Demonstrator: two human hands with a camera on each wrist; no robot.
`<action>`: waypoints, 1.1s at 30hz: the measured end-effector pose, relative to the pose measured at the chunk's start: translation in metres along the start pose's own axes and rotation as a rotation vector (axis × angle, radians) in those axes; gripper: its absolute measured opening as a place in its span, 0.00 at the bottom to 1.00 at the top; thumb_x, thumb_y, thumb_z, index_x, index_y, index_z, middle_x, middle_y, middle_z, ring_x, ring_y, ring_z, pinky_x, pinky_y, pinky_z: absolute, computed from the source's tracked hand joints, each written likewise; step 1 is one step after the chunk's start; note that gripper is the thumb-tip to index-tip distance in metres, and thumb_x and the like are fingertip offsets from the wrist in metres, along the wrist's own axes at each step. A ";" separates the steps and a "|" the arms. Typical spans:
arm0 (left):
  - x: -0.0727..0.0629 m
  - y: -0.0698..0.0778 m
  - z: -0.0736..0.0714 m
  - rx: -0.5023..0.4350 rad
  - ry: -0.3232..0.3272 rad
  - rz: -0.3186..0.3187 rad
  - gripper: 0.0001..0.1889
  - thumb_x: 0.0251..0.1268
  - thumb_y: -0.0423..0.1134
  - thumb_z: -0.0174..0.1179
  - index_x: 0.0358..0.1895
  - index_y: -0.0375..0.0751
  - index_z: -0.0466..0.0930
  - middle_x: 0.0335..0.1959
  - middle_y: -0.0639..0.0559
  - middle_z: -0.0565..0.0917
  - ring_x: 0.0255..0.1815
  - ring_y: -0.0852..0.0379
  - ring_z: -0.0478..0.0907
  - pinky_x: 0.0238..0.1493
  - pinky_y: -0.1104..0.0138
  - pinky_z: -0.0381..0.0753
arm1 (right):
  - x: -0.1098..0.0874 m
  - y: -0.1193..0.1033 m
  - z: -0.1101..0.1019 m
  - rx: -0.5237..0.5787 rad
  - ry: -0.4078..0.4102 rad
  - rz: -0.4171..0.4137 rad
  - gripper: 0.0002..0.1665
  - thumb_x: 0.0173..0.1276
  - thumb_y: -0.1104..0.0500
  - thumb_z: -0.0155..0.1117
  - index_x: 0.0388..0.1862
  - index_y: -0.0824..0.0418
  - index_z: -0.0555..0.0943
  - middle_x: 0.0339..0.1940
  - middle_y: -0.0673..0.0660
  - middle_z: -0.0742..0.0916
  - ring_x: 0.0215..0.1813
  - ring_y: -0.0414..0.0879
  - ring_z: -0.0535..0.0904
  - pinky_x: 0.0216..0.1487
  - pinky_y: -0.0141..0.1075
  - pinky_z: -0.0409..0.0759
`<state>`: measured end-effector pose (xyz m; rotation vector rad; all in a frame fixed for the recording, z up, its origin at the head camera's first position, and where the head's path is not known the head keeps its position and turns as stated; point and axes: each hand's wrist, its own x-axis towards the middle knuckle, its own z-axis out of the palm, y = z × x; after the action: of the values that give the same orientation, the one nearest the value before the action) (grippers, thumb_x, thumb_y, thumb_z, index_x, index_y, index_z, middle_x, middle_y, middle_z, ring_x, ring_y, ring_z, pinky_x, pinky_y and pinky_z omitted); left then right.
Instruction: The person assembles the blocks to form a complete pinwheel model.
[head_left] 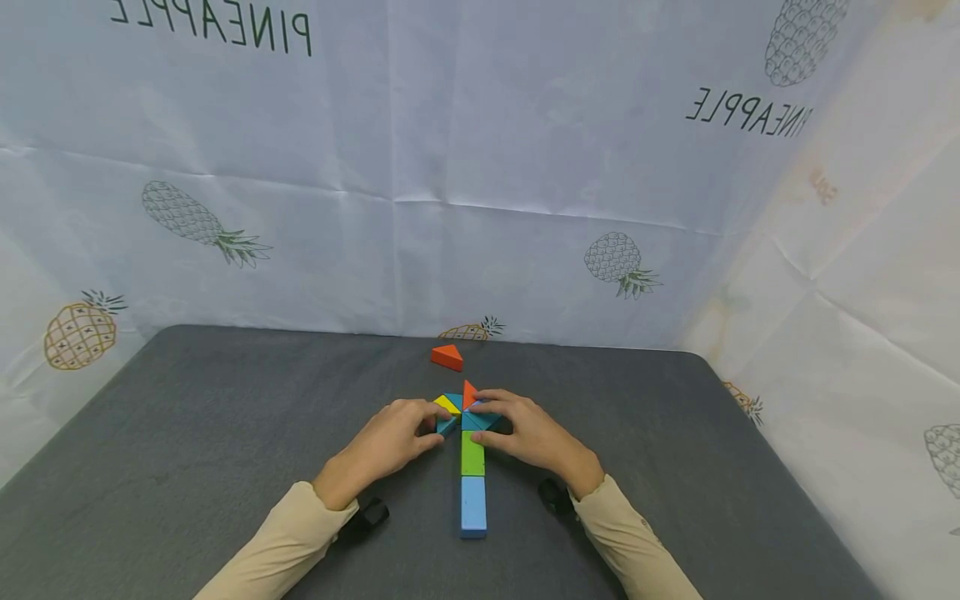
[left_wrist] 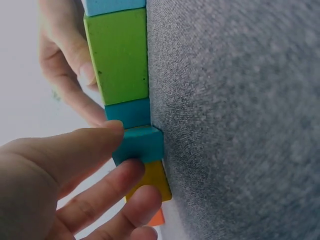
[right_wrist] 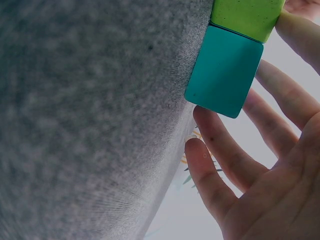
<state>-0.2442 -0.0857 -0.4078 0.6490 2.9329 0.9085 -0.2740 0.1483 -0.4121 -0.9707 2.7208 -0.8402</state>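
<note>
Colored wooden blocks form a pinwheel shape above a stem on the dark table. My left hand [head_left: 393, 433] pinches a teal triangular block [left_wrist: 142, 145] at the pinwheel's left side, beside a yellow block [head_left: 447, 404]. My right hand [head_left: 528, 429] rests at the pinwheel's right side. Its fingers lie over an orange triangular block [head_left: 469, 394] and a teal block [right_wrist: 225, 72], and its thumb touches the green block [head_left: 472, 455]. Below the green block lies a light blue rectangular block [head_left: 473, 504]. The right fingers partly hide the pinwheel's middle.
A separate orange triangular block [head_left: 447, 357] lies near the back edge of the dark grey table [head_left: 225, 400]. Behind and beside the table hangs a pale cloth [head_left: 487, 150] printed with pineapples. Dark wrist devices sit under both forearms.
</note>
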 end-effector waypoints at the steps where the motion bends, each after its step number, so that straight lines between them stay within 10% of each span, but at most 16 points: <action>1: 0.000 0.000 0.000 -0.002 -0.001 0.000 0.16 0.59 0.35 0.70 0.52 0.42 0.86 0.33 0.55 0.83 0.31 0.62 0.74 0.32 0.67 0.74 | 0.000 0.000 0.000 0.000 0.001 -0.001 0.28 0.70 0.44 0.64 0.65 0.54 0.79 0.72 0.58 0.74 0.73 0.57 0.70 0.68 0.55 0.72; 33: 0.000 -0.003 0.002 -0.013 0.046 0.023 0.16 0.61 0.31 0.68 0.53 0.41 0.85 0.40 0.52 0.87 0.39 0.60 0.81 0.39 0.62 0.81 | -0.001 0.000 0.000 0.007 0.009 -0.008 0.28 0.70 0.45 0.64 0.65 0.54 0.79 0.72 0.58 0.75 0.73 0.57 0.70 0.67 0.54 0.73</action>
<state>-0.2448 -0.0869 -0.4112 0.6710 2.9630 0.9574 -0.2736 0.1487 -0.4125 -0.9799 2.7214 -0.8572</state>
